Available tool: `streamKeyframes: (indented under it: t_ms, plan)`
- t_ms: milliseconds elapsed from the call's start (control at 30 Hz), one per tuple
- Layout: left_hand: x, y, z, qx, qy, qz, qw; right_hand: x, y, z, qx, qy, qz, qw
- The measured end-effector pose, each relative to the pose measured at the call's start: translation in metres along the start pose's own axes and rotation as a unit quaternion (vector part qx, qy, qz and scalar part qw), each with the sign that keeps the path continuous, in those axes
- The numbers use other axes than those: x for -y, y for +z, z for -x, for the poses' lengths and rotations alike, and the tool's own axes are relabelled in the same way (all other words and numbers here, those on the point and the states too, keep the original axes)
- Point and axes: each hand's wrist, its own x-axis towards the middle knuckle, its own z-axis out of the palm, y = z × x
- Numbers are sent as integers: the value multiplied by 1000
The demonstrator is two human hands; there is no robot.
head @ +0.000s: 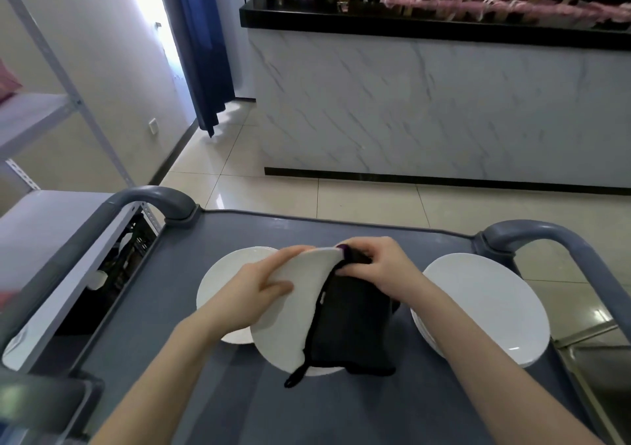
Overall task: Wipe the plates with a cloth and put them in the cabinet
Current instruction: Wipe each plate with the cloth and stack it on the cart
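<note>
A white plate (pixel 288 325) is held tilted above the grey cart top (pixel 205 393). My left hand (pixel 252 291) grips its left rim, with the fingers on the near face. My right hand (pixel 379 270) presses a black cloth (pixel 351 328) against the plate's upper right edge, and the cloth hangs down over the plate's right half. Another white plate (pixel 218 284) lies flat on the cart behind my left hand. A third white plate (pixel 485 308) rests on the cart at the right, with another rim showing under it.
The cart has curved grey handles at the far left (pixel 150 198) and far right (pixel 532 236). A metal shelf rack (pixel 41 116) stands at the left. A marble-fronted counter (pixel 444 103) with a black top stands across the tiled floor.
</note>
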Motion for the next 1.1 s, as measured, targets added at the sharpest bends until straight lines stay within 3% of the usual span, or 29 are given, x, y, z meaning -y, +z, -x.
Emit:
streamKeyframes:
  t_ms: [133,333,467,567,667,800,933,1100]
  plan:
    - [6,16,4,-71,18,0,997,7,13,-1,-17,-32,7,999]
    - [18,29,14,-164,-17,131,978,-14,6,9,-101,47,-108,988]
    - [21,34,20,-255,-66,263,928,-40,6,31,-155,113,-177,965]
    - [19,38,17,-287,-97,361,882,-54,23,51,-114,150,-222,957]
    - [16,34,13,-245,-102,376,888,-58,31,56,-102,181,-253,945]
    - [14,18,10,-165,-90,320,929,-49,16,46,-133,153,-276,939]
    - [9,3,5,-75,-57,209,973,-30,-3,33,-116,93,-189,971]
    - [-4,3,-8,53,-11,9,999,-3,2,20,24,19,-3,1000]
